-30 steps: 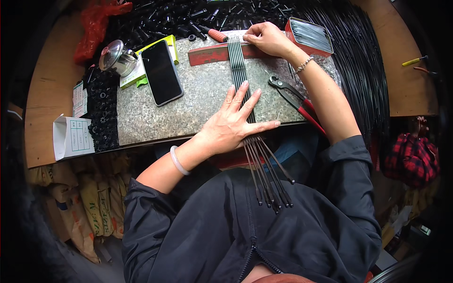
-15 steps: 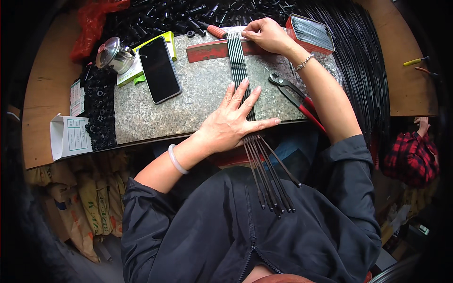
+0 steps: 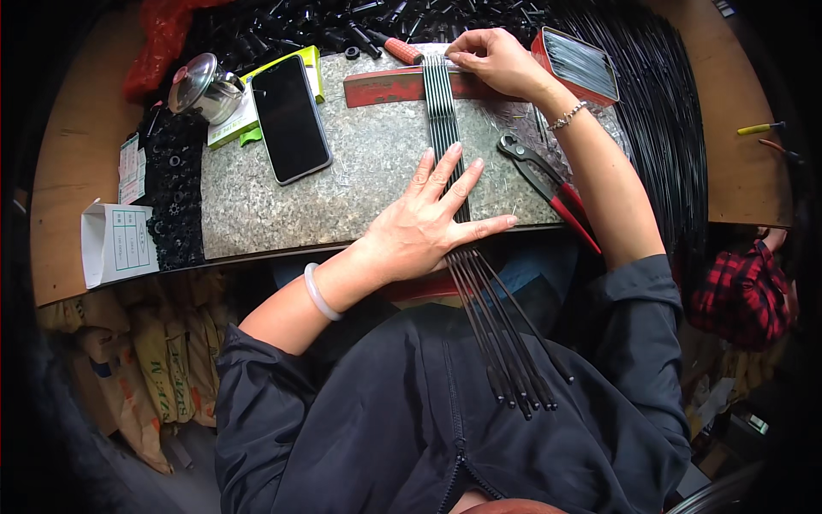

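Several thin black rods (image 3: 443, 116) lie side by side across a red metal bar (image 3: 385, 89) on a speckled stone slab (image 3: 360, 163). My left hand (image 3: 411, 224) rests flat on the rods, fingers spread. Below it, their tipped near ends fan out over the slab's front edge in front of my dark jacket. At the rods' far ends, beside the bar, my right hand (image 3: 505, 67) is closed in a pinch. Whatever sits between those fingertips is too small to make out.
Red-handled pliers (image 3: 544, 180) and a red tin of thin silvery pieces (image 3: 578, 64) are at right. To the left are a phone (image 3: 291, 120), a lidded glass pot (image 3: 205, 90) and a white box (image 3: 120, 244). Black parts (image 3: 274, 30) lie behind; long black rods (image 3: 655, 128) fill the right side.
The whole view has shifted slightly. The rods' near ends have swung a little to the right and down. Both hands keep nearly the same pose on the rods.
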`<state>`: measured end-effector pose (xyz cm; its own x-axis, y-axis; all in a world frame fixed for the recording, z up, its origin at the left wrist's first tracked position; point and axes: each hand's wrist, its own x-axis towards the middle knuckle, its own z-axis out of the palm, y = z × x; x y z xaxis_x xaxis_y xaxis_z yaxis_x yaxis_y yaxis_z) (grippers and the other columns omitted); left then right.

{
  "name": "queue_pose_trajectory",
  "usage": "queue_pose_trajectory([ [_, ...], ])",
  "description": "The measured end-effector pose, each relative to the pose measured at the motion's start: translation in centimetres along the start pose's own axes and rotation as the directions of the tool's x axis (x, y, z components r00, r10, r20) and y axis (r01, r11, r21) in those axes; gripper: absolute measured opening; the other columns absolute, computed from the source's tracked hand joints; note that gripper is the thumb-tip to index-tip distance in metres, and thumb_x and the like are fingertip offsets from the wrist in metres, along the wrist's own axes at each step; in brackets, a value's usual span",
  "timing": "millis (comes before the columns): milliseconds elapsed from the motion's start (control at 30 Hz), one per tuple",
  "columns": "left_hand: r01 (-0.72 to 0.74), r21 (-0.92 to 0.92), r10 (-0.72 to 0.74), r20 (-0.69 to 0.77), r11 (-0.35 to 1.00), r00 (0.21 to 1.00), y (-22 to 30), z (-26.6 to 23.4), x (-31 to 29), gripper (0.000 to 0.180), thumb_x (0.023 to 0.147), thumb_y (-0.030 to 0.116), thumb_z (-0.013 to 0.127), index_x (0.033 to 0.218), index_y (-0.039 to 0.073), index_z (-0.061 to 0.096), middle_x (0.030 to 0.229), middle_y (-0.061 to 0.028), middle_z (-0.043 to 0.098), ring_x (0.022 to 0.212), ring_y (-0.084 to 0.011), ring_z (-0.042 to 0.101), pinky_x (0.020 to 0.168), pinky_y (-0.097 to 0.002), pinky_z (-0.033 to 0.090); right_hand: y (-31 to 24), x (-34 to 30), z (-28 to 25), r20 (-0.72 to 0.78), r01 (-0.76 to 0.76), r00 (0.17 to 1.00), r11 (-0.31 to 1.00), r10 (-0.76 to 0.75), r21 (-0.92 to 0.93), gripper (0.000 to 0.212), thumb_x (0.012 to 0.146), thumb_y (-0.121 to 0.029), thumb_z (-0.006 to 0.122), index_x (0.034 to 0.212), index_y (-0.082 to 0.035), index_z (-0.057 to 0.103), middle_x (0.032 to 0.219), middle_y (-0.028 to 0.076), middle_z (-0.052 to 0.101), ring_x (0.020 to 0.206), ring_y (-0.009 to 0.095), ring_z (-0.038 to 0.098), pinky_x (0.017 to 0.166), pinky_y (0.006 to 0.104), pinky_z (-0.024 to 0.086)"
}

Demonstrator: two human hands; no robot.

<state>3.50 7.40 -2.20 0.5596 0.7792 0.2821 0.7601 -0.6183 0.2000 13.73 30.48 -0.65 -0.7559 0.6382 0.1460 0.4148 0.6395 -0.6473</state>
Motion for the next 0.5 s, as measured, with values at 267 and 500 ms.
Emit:
queue_pose_trajectory([
  [267,-0.004,0.011,0.004,-0.003,1.0,1.0,-0.07,-0.09,0.02,0.062,0.074,0.025,0.059,0.131,0.039,0.039,0.134,-0.0245,0.034,0.125,-0.0481,0.028,0.1,-0.0594,0.026,0.6,0.76,0.31,0.065,-0.019,0.998,0.998,0.015,0.057,0.017,0.086,-0.014,0.059,0.091,0.001,0.063,0.081,0.004,0.065,0.077,0.007,0.057,0.075,0.0234,0.046],
  [500,-0.006,0.017,0.006,-0.004,1.0,1.0,-0.08,-0.09,0.05,0.063,0.073,0.024,0.06,0.131,0.039,0.039,0.134,-0.0242,0.034,0.125,-0.0483,0.028,0.1,-0.0594,0.026,0.57,1.05,0.45,0.031,0.054,0.998,0.995,-0.057,0.082,0.014,0.086,-0.012,0.057,0.09,0.001,0.062,0.079,0.003,0.063,0.077,0.008,0.056,0.074,0.0227,0.046],
])
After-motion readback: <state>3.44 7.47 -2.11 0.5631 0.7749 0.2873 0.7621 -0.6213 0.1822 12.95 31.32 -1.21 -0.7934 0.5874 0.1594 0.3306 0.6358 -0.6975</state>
